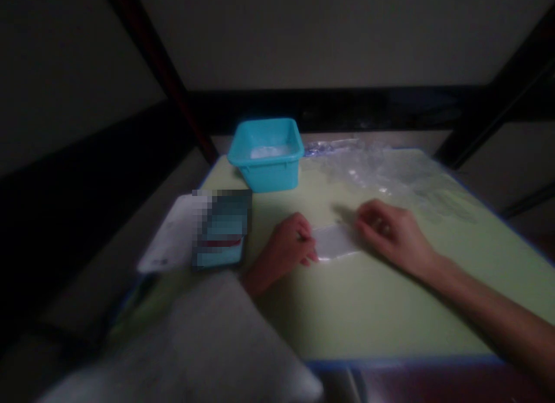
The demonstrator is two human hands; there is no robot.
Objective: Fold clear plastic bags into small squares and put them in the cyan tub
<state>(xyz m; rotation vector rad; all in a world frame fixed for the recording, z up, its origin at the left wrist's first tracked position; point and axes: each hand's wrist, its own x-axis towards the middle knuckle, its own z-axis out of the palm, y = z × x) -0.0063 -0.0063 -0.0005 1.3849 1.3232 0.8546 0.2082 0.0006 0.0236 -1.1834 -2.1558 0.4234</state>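
A small clear plastic bag [337,242] lies low over the table between my hands. My left hand [292,244] has its fingers closed on the bag's left end. At the bag's right end is my right hand [392,232], slightly blurred, with thumb and fingers curled together. What the right fingertips hold, if anything, is hidden.
A turquoise plastic basket [273,174] with something whitish inside stands at the back. Crumpled clear plastic bags [385,172] spread over the back right of the yellow-green table [390,322]. On the left lie a white sheet [169,235] and a pixelated rectangular object [223,229].
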